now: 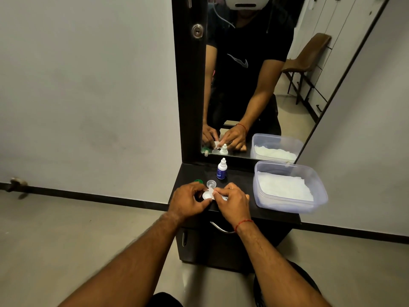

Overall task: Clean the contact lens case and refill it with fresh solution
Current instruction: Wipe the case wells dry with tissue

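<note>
I'm looking down on a black bench [240, 178] set against a mirror [247, 85]. The small white solution bottle [221, 172] stands upright near the back edge, close to the glass. To the right of the bottle, apart from it, sits a clear plastic tub [285, 207] that fills that end of the top. In front of the bottle and slightly left lies a clear round cap [211, 183], and further left of it a green cap [198, 181], partly hidden.

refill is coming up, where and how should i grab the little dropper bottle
Pinch the dropper bottle round its blue-labelled body, below the narrow white cap, coming from the front: it stands upright and free, with the mirror close behind it.
</note>
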